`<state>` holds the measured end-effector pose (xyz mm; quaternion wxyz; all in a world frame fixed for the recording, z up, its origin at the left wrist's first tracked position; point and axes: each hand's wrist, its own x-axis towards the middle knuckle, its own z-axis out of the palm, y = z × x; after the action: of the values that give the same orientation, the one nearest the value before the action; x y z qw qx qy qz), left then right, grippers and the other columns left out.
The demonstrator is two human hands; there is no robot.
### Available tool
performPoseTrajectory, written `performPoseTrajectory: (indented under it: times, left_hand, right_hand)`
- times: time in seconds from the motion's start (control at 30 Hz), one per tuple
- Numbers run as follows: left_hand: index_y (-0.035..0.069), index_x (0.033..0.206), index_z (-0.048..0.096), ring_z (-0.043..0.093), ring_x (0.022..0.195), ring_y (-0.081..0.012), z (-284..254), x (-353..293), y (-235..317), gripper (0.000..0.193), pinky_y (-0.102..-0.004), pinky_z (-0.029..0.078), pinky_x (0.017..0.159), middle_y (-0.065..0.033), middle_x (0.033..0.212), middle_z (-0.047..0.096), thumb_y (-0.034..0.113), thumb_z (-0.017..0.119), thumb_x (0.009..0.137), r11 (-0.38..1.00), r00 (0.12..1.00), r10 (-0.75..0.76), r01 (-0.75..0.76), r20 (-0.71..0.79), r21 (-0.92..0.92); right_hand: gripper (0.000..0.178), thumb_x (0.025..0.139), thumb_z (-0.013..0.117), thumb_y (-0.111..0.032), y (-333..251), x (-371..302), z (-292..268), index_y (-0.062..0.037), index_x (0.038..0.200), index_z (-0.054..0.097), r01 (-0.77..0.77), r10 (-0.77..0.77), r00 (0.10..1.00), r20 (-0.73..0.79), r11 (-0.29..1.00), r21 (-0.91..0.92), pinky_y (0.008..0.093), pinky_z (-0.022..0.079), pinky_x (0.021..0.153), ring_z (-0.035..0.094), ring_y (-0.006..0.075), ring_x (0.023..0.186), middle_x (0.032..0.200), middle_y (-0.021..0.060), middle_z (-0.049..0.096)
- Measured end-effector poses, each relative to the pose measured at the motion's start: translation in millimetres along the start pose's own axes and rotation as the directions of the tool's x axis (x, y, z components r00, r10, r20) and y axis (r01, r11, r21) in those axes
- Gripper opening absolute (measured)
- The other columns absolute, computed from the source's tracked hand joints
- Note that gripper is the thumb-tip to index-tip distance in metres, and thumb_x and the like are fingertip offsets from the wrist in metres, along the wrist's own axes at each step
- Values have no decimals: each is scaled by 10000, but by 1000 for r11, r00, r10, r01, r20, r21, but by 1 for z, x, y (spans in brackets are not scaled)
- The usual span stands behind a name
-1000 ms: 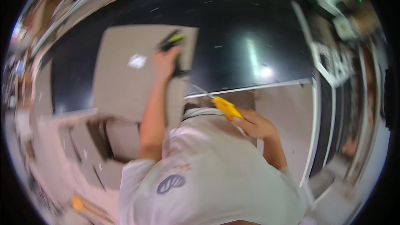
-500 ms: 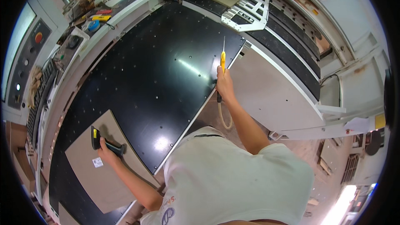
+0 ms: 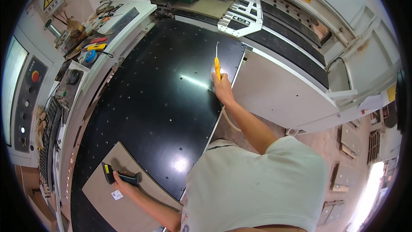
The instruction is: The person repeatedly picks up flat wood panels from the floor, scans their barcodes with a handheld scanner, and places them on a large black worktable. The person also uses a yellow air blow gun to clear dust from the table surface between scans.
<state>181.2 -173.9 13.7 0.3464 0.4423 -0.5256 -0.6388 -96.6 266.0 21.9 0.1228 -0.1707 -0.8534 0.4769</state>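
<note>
My left hand (image 3: 123, 183) is closed around the handle of a black barcode scanner (image 3: 109, 173) with a yellow sticker. It is held over a flat brown panel (image 3: 143, 212) that bears a small white printed label (image 3: 116, 195). My right hand (image 3: 222, 87) grips a yellow air blow gun (image 3: 217, 65), whose thin metal nozzle points toward the far side. From the gun a beige hose (image 3: 230, 119) hangs down past the table edge. Both hands are above the black worktable (image 3: 163, 116), which is dotted with small holes.
A control panel with a red knob (image 3: 35, 76) stands at the left, beside a keyboard (image 3: 45, 159) and gloves (image 3: 40, 124). Tools, including a blue tape measure (image 3: 90, 56), lie on a side bench. A white slotted machine arm (image 3: 246, 15) overhangs the table's far right corner.
The view has tilted toward the far side, so the panel and scanner appear lower. My right hand has shifted left over the table, and the blow gun leans slightly left. Both grips stay the same.
</note>
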Motion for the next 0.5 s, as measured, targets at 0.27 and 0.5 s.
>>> performPoseTrajectory:
  times: [0.27,0.5]
  left_hand:
    - [-22,975,629,604,683,-154,79,8,-5,325,-301,472,617,-67,775,625,292,689,920,994,882,94,-107,462,2]
    - [-52,984,643,599,665,-147,88,13,-17,331,-306,473,628,-76,752,636,264,706,907,947,825,139,-272,548,170]
  right_hand:
    - [606,965,566,-525,-7,-6,3,70,1076,532,2,-1,1000,-9,1000,28,465,484,822,652,414,940,943,280,654]
    - [620,969,538,-553,-6,-14,4,61,1053,544,-37,37,999,24,999,13,471,485,814,651,423,942,953,284,654]
